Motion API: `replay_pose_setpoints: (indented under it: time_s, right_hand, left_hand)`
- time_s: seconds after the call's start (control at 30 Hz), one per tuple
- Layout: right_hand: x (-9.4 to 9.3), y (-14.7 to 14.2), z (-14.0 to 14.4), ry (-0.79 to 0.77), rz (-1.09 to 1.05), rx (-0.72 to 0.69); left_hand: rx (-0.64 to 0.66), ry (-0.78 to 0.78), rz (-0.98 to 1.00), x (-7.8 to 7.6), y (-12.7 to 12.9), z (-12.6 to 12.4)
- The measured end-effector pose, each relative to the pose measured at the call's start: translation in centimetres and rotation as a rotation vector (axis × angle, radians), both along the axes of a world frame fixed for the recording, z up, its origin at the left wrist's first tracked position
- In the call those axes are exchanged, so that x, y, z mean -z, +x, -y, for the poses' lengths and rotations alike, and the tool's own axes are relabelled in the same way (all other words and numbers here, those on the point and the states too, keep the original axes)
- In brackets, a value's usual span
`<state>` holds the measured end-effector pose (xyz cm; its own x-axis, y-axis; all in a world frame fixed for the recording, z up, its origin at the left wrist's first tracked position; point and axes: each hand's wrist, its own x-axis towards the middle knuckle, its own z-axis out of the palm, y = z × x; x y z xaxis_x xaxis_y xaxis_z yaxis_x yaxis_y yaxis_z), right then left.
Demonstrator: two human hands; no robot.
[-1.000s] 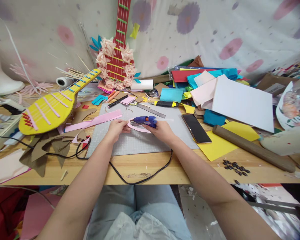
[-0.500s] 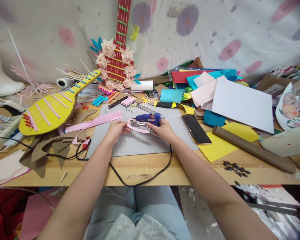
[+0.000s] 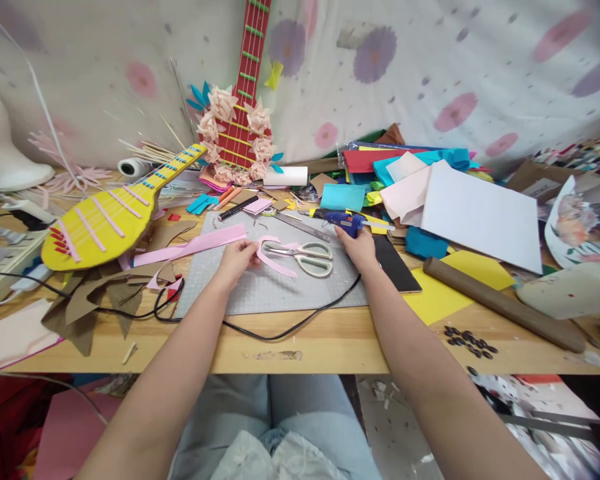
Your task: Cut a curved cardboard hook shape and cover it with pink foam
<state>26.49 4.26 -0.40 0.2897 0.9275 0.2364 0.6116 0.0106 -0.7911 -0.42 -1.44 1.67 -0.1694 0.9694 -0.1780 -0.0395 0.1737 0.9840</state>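
Observation:
Between the fingers of my left hand [image 3: 239,261] is the end of a curved pink paper strip [image 3: 279,268], bent into an open loop above the cutting mat [image 3: 210,290]. My right hand [image 3: 356,248] is closed around a blue hot glue gun [image 3: 347,223], its nozzle pointing right and its black cord [image 3: 300,330] trailing back over the mat. Scissors with pale grey-green handles [image 3: 316,259] lie on the mat between my hands, their blades partly behind the pink strip. A black phone [image 3: 399,267] lies beside my right wrist, partly covered by it.
On the left rests a yellow paper lute [image 3: 97,227]. A red guitar-like piece with paper flowers [image 3: 236,137] leans against the back curtain. Coloured paper, a white board [image 3: 483,217], a brown tube [image 3: 500,303] and several black beads [image 3: 470,341] occupy the right side.
My right hand has moved right and away from the pink strip with the glue gun, uncovering the scissors. The strip's far end now hangs loose. The cord has shifted.

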Motion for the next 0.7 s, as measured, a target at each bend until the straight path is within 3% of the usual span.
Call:
replay_pose_setpoints:
  time_s: [0.1,0.2,0.27,0.33,0.4,0.47,0.53,0.63,0.7]
  right_hand:
    - [0.2,-0.3,-0.3,-0.071,0.136,0.043]
    - [-0.3,-0.5,0.1,-0.061,0.139,0.03]
    - [-1.0,-0.5,0.8,0.085,0.119,0.151]
    - [-2.0,-0.5,2.0,0.325,0.124,0.358]
    - [-3.2,-0.9,3.5,0.513,0.134,0.43]
    - [-4.3,-1.9,4.8,0.576,0.142,0.312]
    - [-5.1,-3.6,5.5,0.52,0.143,0.066]
    - [-5.4,-7.0,4.7,0.269,0.118,-0.38]
    - [-5.0,-9.0,3.5,0.032,0.063,-0.572]
  left_hand:
    - [0.014,0.009,-0.031,0.1,0.0,0.0]
    - [0.068,0.029,-0.06,0.4,-0.1,-0.1]
    - [0.102,0.062,-0.081,0.6,-0.2,-0.1]
    - [0.115,0.094,-0.103,0.7,-0.3,-0.1]
    - [0.114,0.113,-0.123,0.7,-0.4,-0.1]
    - [0.121,0.125,-0.13,0.7,-0.4,-0.1]
    - [0.141,0.133,-0.124,0.7,-0.4,-0.1]
    - [0.182,0.138,-0.108,0.8,-0.4,-0.1]
    - [0.205,0.145,-0.1,0.7,-0.4,-0.1]
